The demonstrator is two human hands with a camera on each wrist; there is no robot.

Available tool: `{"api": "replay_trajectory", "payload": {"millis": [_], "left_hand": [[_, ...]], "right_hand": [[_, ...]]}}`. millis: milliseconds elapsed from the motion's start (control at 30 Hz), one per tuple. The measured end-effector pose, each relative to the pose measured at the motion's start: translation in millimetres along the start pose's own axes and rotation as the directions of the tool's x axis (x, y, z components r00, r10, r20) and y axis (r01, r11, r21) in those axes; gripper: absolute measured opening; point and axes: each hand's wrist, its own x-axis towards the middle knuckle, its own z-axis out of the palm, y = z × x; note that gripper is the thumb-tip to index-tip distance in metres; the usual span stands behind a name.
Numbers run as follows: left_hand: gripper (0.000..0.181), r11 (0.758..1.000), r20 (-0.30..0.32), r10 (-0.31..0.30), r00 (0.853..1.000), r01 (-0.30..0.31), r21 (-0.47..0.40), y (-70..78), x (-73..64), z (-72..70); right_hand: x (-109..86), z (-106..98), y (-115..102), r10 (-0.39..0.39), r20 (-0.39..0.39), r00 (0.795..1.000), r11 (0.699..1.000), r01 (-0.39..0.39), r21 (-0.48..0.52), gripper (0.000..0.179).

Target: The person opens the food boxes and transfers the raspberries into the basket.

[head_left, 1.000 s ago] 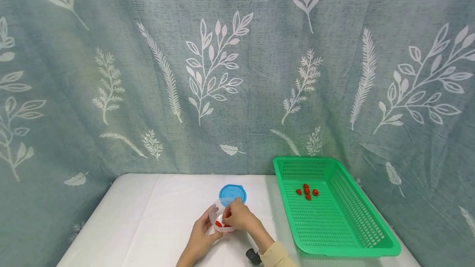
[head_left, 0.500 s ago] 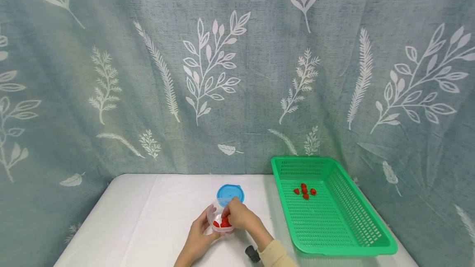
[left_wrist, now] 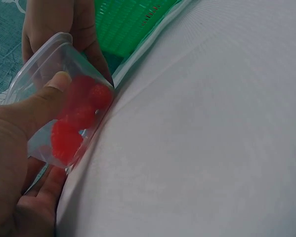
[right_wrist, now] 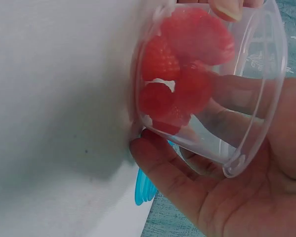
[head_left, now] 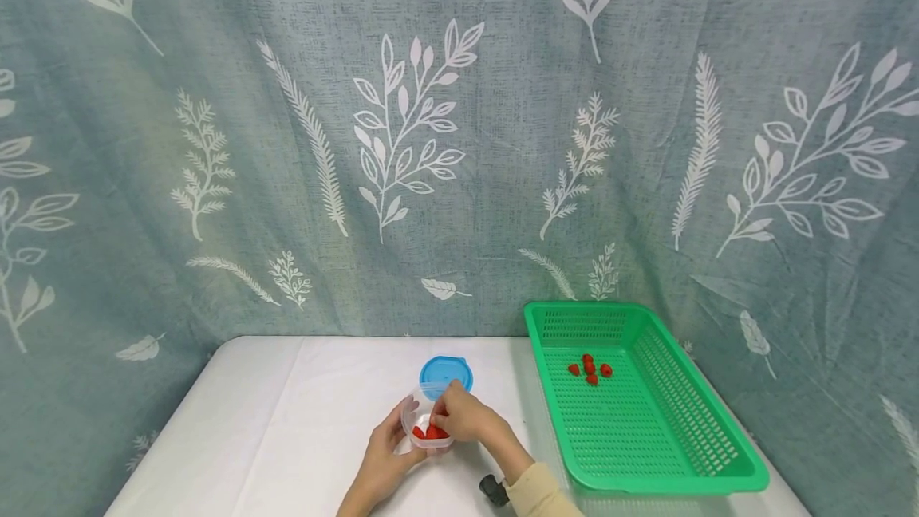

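Observation:
A clear plastic container (head_left: 407,415) with several red raspberries (right_wrist: 157,101) inside stands close over the white tablecloth. My left hand (head_left: 385,461) grips it from the left, its thumb flat against the near wall in the left wrist view. From the right, my right hand (head_left: 467,415) reaches over the rim. Seen through the plastic in the right wrist view, its thumb and a finger (right_wrist: 236,91) pinch a raspberry (right_wrist: 194,89) low in the container. Its other fingers lie outside, along the far wall. A blue round lid (head_left: 445,374) lies behind the container, partly overlapped by it.
At the right is a green perforated basket (head_left: 646,437) with several raspberries (head_left: 589,369) near its far left part. A white cloth (head_left: 287,421) covers the table. Behind the table hangs a leaf-patterned curtain (head_left: 459,182). A small black device (head_left: 493,491) sits by the right sleeve.
The right hand stays in the container, its fingers shifting slightly, and the raspberries under them have moved a little. More red shows at the bottom than a second ago. The left hand holds still.

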Motion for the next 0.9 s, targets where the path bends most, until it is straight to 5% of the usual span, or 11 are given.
{"api": "replay_trajectory", "payload": {"millis": [333, 667, 900], "left_hand": [[0.091, 1.0, 0.004, 0.007, 1.0, -0.007, 0.014, 0.8, -0.3, 0.0], [0.09, 1.0, 0.007, 0.014, 1.0, -0.014, 0.002, -1.4, 2.0, -1.8], [0.091, 1.0, 0.011, 0.001, 1.0, -0.001, -0.011, -3.0, 0.4, -0.7]], "right_hand": [[-2.5, 1.3, 1.0, 0.015, -0.032, 0.999, 0.997, -0.013, 0.074, 0.013], [2.1, 9.6, 11.2, -0.02, -0.103, 0.994, 0.961, 0.047, 0.273, 0.007], [-2.6, 12.0, 15.6, 0.039, -0.156, 0.987, 0.95, 0.012, 0.313, 0.007]]}}
